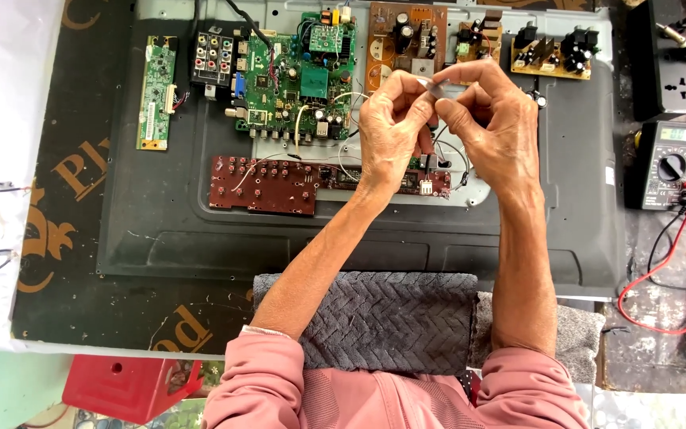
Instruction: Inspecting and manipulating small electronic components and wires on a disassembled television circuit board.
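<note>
My left hand (pixel 391 127) and my right hand (pixel 494 119) are raised together over an opened flat-screen set lying face down (pixel 160 230). Both pinch a small clear, shiny strip (pixel 432 85) between thumbs and forefingers; what it is I cannot make out. Thin dark wires (pixel 454 159) hang below my right hand. Under the hands lie a green main circuit board (pixel 295 79) and a long dark-red button board (pixel 267 184). Brown boards (pixel 406 40) sit along the top edge.
A narrow green board (pixel 156 91) lies at the left. A multimeter (pixel 668 163) with red leads (pixel 676 270) stands right, near a power strip (pixel 668 56). A grey towel (pixel 391 318) covers the near edge. A red stool (pixel 125 385) is lower left.
</note>
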